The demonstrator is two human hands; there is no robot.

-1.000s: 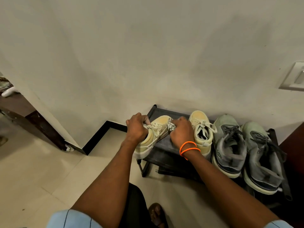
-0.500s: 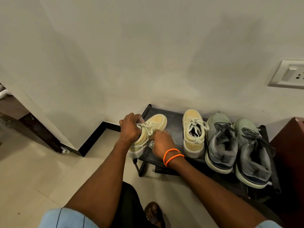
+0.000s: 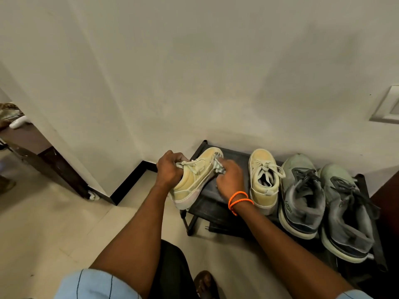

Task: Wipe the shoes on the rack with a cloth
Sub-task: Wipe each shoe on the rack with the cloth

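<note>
Nearest to me are my light blue sleeves (image 3: 95,284) at the bottom edge, with my sandalled foot (image 3: 205,283) on the pale tiled floor (image 3: 49,229) between my forearms. Both arms reach forward to the low black shoe rack (image 3: 216,203) that stands against the wall (image 3: 194,72).

My left hand (image 3: 169,169) grips the yellow sneaker (image 3: 194,180), fingers curled over its laces and collar, holding it tilted on its side with the heel hanging over the rack's front left corner and the toe pointing toward the wall. My right hand (image 3: 230,179), with two orange bands (image 3: 239,200) on the wrist, pinches a small bunched cloth (image 3: 219,168) and presses it against the upturned side of that sneaker near the toe.

Just to the right, the second yellow sneaker (image 3: 263,182) stands upright on the rack, toe to the wall. Beside it sit the two grey-green running shoes (image 3: 302,195) (image 3: 347,212), touching each other, heels toward me.

Farther off, a white switch plate (image 3: 388,106) is on the wall at the right edge, and a dark wooden frame (image 3: 43,156) runs along the left.
</note>
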